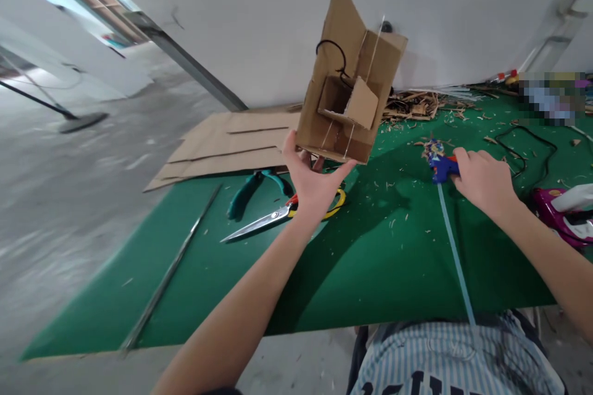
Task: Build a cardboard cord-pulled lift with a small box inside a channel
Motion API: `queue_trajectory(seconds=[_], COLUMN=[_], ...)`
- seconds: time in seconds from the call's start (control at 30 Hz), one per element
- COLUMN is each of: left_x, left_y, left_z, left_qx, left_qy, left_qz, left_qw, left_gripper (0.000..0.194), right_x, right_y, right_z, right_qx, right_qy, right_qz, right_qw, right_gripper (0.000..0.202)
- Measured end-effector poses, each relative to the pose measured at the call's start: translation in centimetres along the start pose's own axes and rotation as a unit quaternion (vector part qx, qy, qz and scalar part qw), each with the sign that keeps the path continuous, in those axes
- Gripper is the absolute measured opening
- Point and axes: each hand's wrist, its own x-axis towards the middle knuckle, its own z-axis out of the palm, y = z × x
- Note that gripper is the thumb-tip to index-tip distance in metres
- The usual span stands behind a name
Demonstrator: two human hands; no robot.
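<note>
My left hand (312, 182) grips the lower end of a folded cardboard box (315, 114), holding it tilted above the table. A smaller cardboard compartment (364, 105) sits inside it, with thin white sticks and a black cord (340, 52) looped at its upper left. On the right, the fingers of my right hand (484, 179) are wrapped round a blue glue gun (442, 168) low over the table. Its nozzle end lies amid cardboard scraps, and a pale blue strip runs from it toward my body. Under my left hand lie scissors (259, 225) with red and yellow handles.
On the green table (370, 284) are teal-handled pliers (245, 194), a thin metal rod (173, 265) and flat cardboard sheets (222, 142). Cardboard scraps (412, 105) pile along the wall. A magenta appliance (558, 213) and a black cable (546, 154) lie at right.
</note>
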Motion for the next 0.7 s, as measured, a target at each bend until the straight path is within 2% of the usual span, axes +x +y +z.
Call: queue_trajectory(seconds=[0.17, 0.23, 0.3, 0.37, 0.43, 0.5, 0.6, 0.7], left_x=[-0.1, -0.2, -0.2, 0.0, 0.1, 0.1, 0.2, 0.7], left_y=[-0.7, -0.7, -0.5, 0.0, 0.6, 1.0, 1.0, 0.5], left_z=[0.1, 0.2, 0.0, -0.3, -0.5, -0.6, -0.7, -1.2], left_qx=[-0.019, -0.038, -0.046, -0.048, -0.043, -0.033, -0.033, -0.042], left_qy=[-0.001, -0.016, -0.049, -0.091, -0.121, -0.127, -0.131, -0.154], left_qz=[-0.027, -0.030, -0.012, 0.015, 0.039, 0.056, 0.060, 0.043], left_qw=[0.999, 0.999, 0.998, 0.995, 0.991, 0.990, 0.989, 0.986], left_gripper=[0.104, 0.104, 0.106, 0.109, 0.112, 0.114, 0.113, 0.107], right_x=[3.4, 5.4, 7.2, 8.6, 9.2, 9.1, 8.0, 5.4], right_y=[1.0, 1.9, 3.1, 4.4, 5.4, 5.8, 5.0, 2.6], right_z=[0.1, 0.5, 1.2, 2.3, 3.4, 4.2, 3.3, -0.5], right_qx=[-0.006, 0.006, 0.036, 0.050, 0.055, 0.045, 0.000, -0.010], right_qy=[0.011, 0.016, -0.022, -0.042, -0.072, -0.082, -0.054, -0.073], right_qz=[0.140, 0.166, 0.182, 0.234, 0.291, 0.323, 0.287, 0.175], right_qw=[0.990, 0.986, 0.982, 0.970, 0.952, 0.942, 0.956, 0.982], right_gripper=[0.034, 0.037, 0.042, 0.042, 0.044, 0.048, 0.047, 0.038])
